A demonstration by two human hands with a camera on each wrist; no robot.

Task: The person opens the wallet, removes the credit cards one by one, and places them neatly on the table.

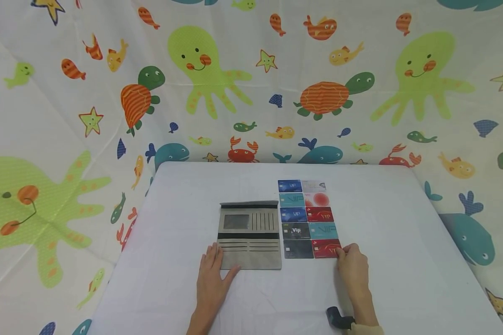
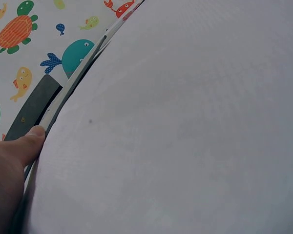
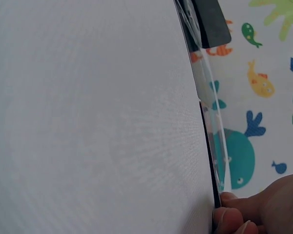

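A grey bifold wallet (image 1: 249, 237) lies unfolded on the white table, with card slots, dark bands and a window panel. My left hand (image 1: 213, 274) rests on its lower left edge, fingers extended and thumb on the near part. In the left wrist view, the thumb (image 2: 31, 144) touches the wallet's edge. Right of the wallet, several cards lie in two columns. My right hand (image 1: 353, 267) pinches the right edge of the red VIP card (image 1: 324, 249) in the nearest row. A dark card (image 1: 298, 249) lies left of it. In the right wrist view, the curled fingers (image 3: 229, 219) partly hide the card edge.
Other cards farther back include a second red VIP card (image 1: 320, 214), a blue one (image 1: 289, 185) and a teal one (image 1: 292, 200). A black wrist device (image 1: 338, 318) sits by my right wrist. A sea-animal curtain (image 1: 276, 83) hangs behind the white table (image 1: 180, 204).
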